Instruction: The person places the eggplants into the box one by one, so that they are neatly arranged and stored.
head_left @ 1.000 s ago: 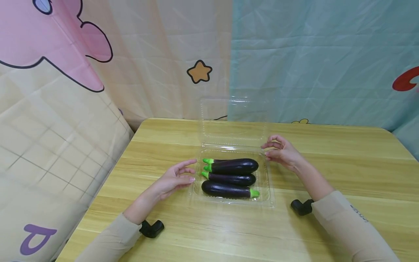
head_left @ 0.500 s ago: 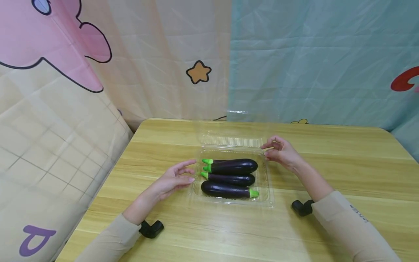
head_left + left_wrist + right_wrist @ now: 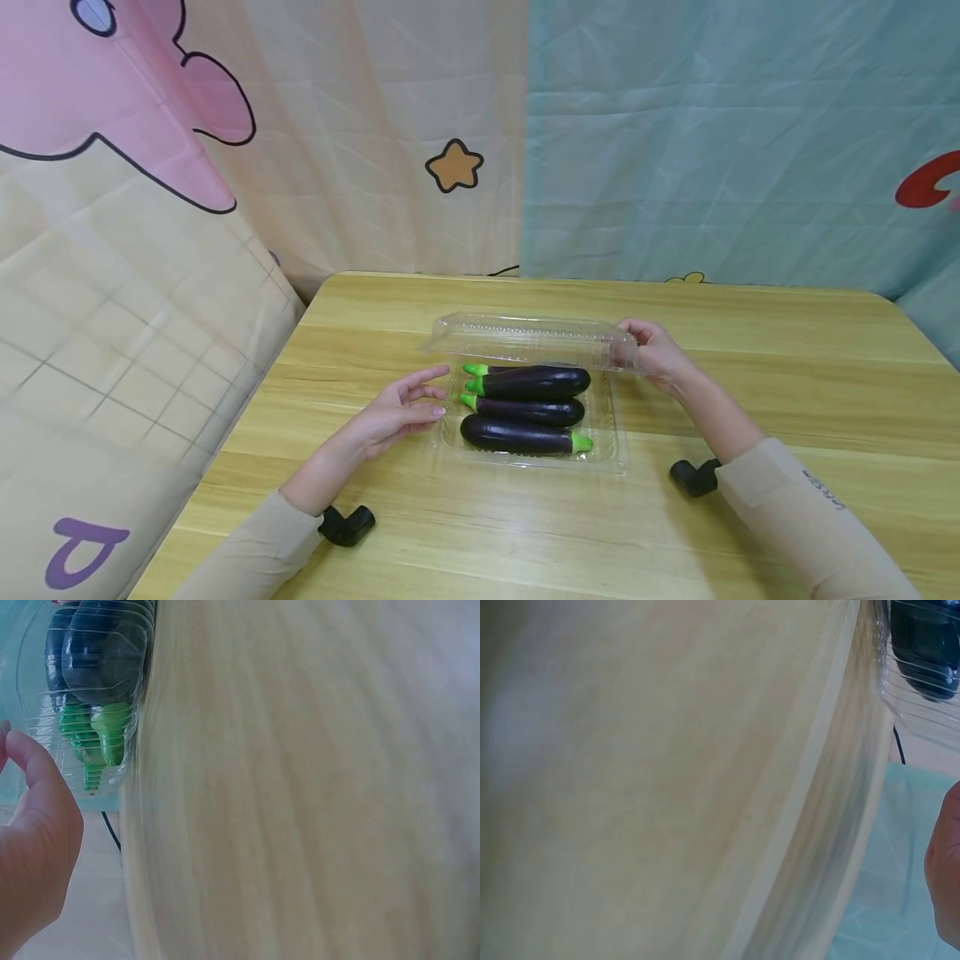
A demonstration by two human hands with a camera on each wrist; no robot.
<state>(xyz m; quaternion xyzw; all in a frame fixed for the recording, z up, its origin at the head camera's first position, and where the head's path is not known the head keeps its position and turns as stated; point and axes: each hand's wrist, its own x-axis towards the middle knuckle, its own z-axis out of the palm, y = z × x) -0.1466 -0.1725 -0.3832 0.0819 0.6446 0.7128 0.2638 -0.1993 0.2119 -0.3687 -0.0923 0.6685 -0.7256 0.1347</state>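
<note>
Several dark purple eggplants (image 3: 528,412) with green stems lie side by side in a clear plastic clamshell box (image 3: 618,446). Its hinged lid (image 3: 525,337) leans forward at a slant over the back eggplants. My left hand (image 3: 401,412) is at the box's left side, its fingers loosely extended and thumb tip at the rim. At the back right corner is my right hand (image 3: 656,358), its fingertips seen through the lid and blurred. In the left wrist view, green stems (image 3: 105,731) show through the plastic. The right wrist view shows only part of the right hand (image 3: 945,870).
The box rests on a wooden table (image 3: 525,525), whose back edge meets a patterned curtain (image 3: 637,167). A black bent piece (image 3: 348,526) is by the left cuff, and a similar one (image 3: 693,478) is by the right cuff.
The lid has swung from upright at the back to a forward slant over the box, crossing in front of the right fingers. Both hands and the eggplants have barely moved.
</note>
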